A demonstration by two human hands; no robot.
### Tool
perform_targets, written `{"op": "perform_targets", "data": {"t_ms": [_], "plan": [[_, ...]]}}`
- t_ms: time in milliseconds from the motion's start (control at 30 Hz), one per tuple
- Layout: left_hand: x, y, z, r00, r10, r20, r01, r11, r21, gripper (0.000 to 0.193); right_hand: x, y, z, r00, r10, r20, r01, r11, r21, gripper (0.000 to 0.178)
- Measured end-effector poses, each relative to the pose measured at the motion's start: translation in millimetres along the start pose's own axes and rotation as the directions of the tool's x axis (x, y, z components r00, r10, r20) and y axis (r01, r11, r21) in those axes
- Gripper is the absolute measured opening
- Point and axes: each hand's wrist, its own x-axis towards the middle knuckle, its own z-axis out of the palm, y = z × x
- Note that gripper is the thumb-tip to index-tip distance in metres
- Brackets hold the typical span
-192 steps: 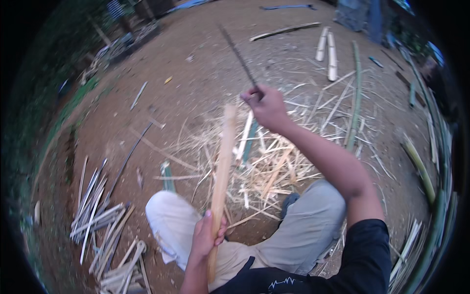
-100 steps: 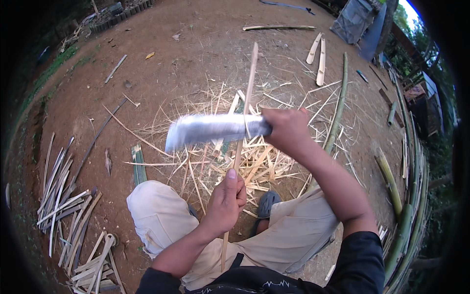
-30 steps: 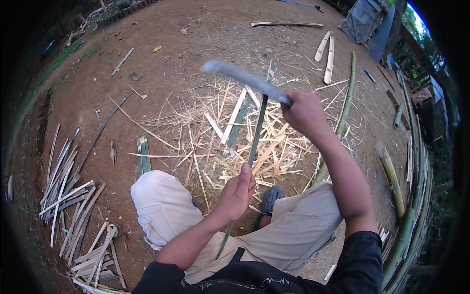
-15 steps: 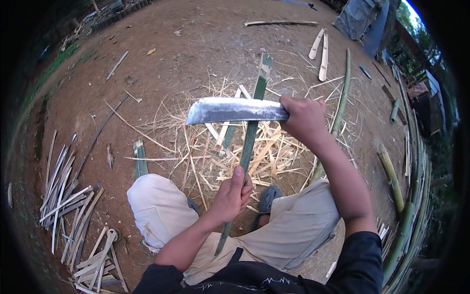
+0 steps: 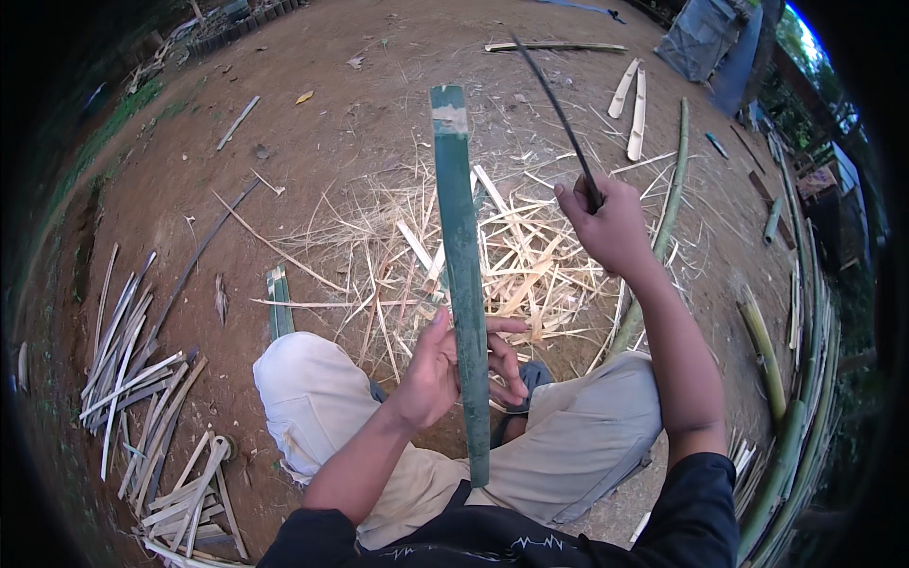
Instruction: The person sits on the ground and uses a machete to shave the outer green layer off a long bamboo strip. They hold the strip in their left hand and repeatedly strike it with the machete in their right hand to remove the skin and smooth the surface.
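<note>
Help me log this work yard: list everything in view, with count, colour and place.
Bamboo strip: one, green, centre
Long blade: one, dark, edge-on, upper middle
Shavings: uncounted, pale, beyond the strip
Cut strips: many, pale and grey, left ground
Split bamboo pieces: two, pale, upper right
Bamboo poles: several, green, right side
Fallen leaf: one, yellow, upper left
Shoe: one, grey, lower middle
Trousers: one pair, beige, lower middle
Left hand: one, bare, open behind the strip
Right hand: one, bare, holding the blade
</note>
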Motion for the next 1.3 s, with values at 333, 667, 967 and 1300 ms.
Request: {"op": "perform_targets", "data": {"t_ms": [333, 667, 967, 1300], "plan": [[0, -10, -14, 0.974, 0.203, -0.098, -0.17, 0.947, 0.274, 0.042, -39, -41, 24, 0.856, -0.439, 0.272, 0.499, 0.839, -0.217, 0.022], [-9, -29, -12, 0.99, -0.01, -0.137, 0.045, 0.966, 0.254, 0.049, -14, -37, 10, 0.97, -0.19, 0.153, 0.233, 0.907, -0.35, 0.013], [-8, -40, -8, 0.976, 0.07, -0.204, -0.001, 0.947, 0.321, 0.045, -13, -24, 18, 0.97, -0.171, 0.174, 0.227, 0.893, -0.389, 0.008], [-7, -44, -9, 0.954, 0.176, -0.242, -0.056, 0.9, 0.433, 0.043, -12, -32, 22, 0.941, -0.218, 0.257, 0.316, 0.836, -0.448, 0.01]]}}
